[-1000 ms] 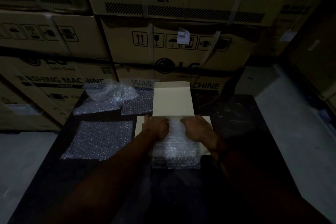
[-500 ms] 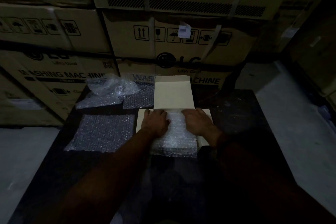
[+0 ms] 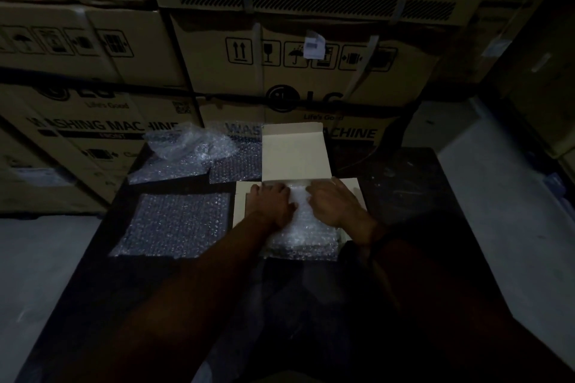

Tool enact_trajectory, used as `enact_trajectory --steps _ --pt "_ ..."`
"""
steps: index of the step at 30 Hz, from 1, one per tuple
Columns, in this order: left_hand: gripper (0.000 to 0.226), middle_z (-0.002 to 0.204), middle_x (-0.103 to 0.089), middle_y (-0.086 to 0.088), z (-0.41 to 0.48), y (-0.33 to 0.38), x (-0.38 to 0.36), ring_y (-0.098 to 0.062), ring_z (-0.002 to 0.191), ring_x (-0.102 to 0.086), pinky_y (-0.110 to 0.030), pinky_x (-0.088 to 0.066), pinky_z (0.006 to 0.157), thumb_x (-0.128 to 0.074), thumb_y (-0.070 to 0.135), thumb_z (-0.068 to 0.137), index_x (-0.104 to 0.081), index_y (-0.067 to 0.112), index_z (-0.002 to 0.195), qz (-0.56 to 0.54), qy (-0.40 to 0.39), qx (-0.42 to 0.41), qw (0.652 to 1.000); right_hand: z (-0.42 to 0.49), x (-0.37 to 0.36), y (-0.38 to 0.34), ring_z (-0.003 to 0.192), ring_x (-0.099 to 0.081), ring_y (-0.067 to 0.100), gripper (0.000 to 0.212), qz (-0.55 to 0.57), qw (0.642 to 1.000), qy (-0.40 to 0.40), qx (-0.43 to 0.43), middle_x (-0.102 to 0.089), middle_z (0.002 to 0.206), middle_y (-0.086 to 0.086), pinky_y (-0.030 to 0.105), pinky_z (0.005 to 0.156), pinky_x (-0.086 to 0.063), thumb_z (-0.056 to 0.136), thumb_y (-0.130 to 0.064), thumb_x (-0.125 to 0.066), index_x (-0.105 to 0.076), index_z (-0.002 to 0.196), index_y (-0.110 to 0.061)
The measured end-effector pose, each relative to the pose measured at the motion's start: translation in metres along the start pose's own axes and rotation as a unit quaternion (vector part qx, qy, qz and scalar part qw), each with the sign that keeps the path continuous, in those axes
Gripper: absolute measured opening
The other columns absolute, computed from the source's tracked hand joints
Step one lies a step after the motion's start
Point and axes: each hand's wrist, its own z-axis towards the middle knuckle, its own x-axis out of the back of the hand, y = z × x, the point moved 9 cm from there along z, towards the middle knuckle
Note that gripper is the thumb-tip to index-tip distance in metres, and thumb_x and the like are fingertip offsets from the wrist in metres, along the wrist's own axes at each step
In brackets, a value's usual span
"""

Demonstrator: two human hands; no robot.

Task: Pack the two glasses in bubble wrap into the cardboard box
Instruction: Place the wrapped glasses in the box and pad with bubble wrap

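A small pale cardboard box [image 3: 241,205] lies open on the dark table, its lid [image 3: 292,152] standing up at the far side. A bubble-wrap bundle [image 3: 303,233] fills the box and hangs over its near edge. My left hand [image 3: 272,205] and my right hand [image 3: 334,205] press down on the far end of the bundle, fingers bent over it. Whatever is inside the wrap is hidden, so I cannot tell whether glasses are in it.
A flat bubble-wrap sheet [image 3: 174,227] lies left of the box. Further back are another sheet [image 3: 236,165] and a crumpled clear wrap [image 3: 186,149]. Stacked large cartons [image 3: 311,71] stand right behind the dark table [image 3: 404,196]. Grey floor lies on both sides.
Both hands have shifted slightly toward the far end of the box, pushing the bundle deeper in. Less wrap hangs over the near edge now.
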Motion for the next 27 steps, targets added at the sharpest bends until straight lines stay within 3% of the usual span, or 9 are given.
enact_trajectory --steps 3,7,10,12,15,17,21,24,27 --pt "0.055 0.147 -0.039 -0.004 0.002 0.0 -0.004 -0.03 0.13 -0.038 -0.049 -0.023 0.104 -0.034 0.055 0.095 -0.043 0.019 0.136 -0.007 -0.007 0.008 1.0 -0.012 0.012 0.004 0.13 -0.044 0.021 0.048 0.138 0.989 0.058 -0.005 -0.049 0.141 0.003 0.032 0.11 -0.032 0.089 -0.039 -0.059 -0.053 0.132 -0.018" --pt "0.056 0.149 -0.039 0.0 0.001 -0.004 0.004 -0.024 0.136 -0.034 -0.048 -0.014 0.11 -0.03 0.055 0.096 -0.042 0.022 0.141 -0.062 0.013 -0.016 0.998 -0.034 -0.013 0.008 0.139 -0.03 0.02 0.066 0.117 0.991 -0.062 0.036 -0.034 0.152 0.003 0.029 0.115 -0.021 0.082 -0.048 -0.067 -0.046 0.139 -0.023" --pt "0.054 0.137 -0.054 0.007 -0.013 -0.005 0.022 -0.011 0.132 -0.041 -0.035 -0.011 0.109 -0.042 0.059 0.081 -0.064 0.028 0.119 -0.182 0.071 -0.079 0.977 -0.037 -0.021 0.013 0.14 -0.027 0.022 0.065 0.09 0.992 -0.076 0.034 -0.031 0.153 0.005 0.027 0.113 -0.016 0.086 -0.041 -0.065 -0.04 0.143 -0.02" --pt "0.047 0.129 -0.06 0.011 -0.023 -0.003 0.02 -0.006 0.128 -0.045 -0.03 -0.012 0.107 -0.053 0.06 0.07 -0.072 0.031 0.102 -0.235 0.029 -0.108 0.965 -0.038 -0.024 0.012 0.139 -0.029 0.02 0.063 0.083 0.994 -0.059 0.032 -0.034 0.151 0.004 0.029 0.114 -0.016 0.086 -0.04 -0.064 -0.041 0.141 -0.021" --pt "0.063 0.135 -0.054 0.014 -0.037 0.002 0.0 -0.006 0.132 -0.038 -0.035 -0.008 0.108 -0.063 0.067 0.066 -0.064 0.032 0.118 -0.172 -0.052 -0.137 0.974 -0.039 -0.025 0.01 0.137 -0.035 0.02 0.061 0.072 0.996 -0.033 0.039 -0.04 0.147 0.004 0.03 0.112 -0.018 0.085 -0.039 -0.064 -0.044 0.139 -0.019" --pt "0.07 0.141 -0.048 0.013 -0.041 0.002 -0.008 -0.008 0.136 -0.033 -0.037 -0.008 0.109 -0.069 0.062 0.071 -0.054 0.028 0.131 -0.137 -0.057 -0.147 0.978 -0.04 -0.022 0.008 0.136 -0.036 0.019 0.06 0.063 0.997 -0.02 0.039 -0.042 0.147 0.003 0.029 0.111 -0.019 0.085 -0.04 -0.064 -0.045 0.138 -0.019" --pt "0.056 0.146 -0.042 0.012 -0.041 0.005 -0.005 -0.01 0.139 -0.029 -0.033 -0.012 0.104 -0.067 0.055 0.078 -0.056 0.031 0.128 -0.101 -0.034 -0.161 0.981 -0.043 -0.024 0.013 0.139 -0.03 0.018 0.066 0.116 0.992 -0.056 0.008 -0.033 0.152 0.002 0.029 0.114 -0.017 0.084 -0.049 -0.063 -0.043 0.141 -0.022" --pt "0.054 0.15 -0.035 0.008 -0.041 0.01 -0.004 -0.013 0.14 -0.026 -0.041 -0.012 0.107 -0.063 0.058 0.079 -0.055 0.033 0.126 -0.043 -0.021 -0.176 0.983 -0.046 -0.027 0.015 0.14 -0.028 0.022 0.073 0.112 0.989 -0.093 0.012 -0.03 0.154 0.004 0.03 0.115 -0.019 0.082 -0.056 -0.062 -0.039 0.143 -0.024" --pt "0.052 0.15 -0.034 0.005 -0.042 0.012 -0.004 -0.015 0.139 -0.026 -0.046 -0.012 0.109 -0.064 0.053 0.08 -0.053 0.033 0.126 -0.006 -0.002 -0.166 0.986 -0.049 -0.024 0.016 0.138 -0.029 0.023 0.068 0.091 0.992 -0.087 0.004 -0.031 0.153 0.003 0.03 0.114 -0.019 0.085 -0.048 -0.063 -0.038 0.144 -0.024"
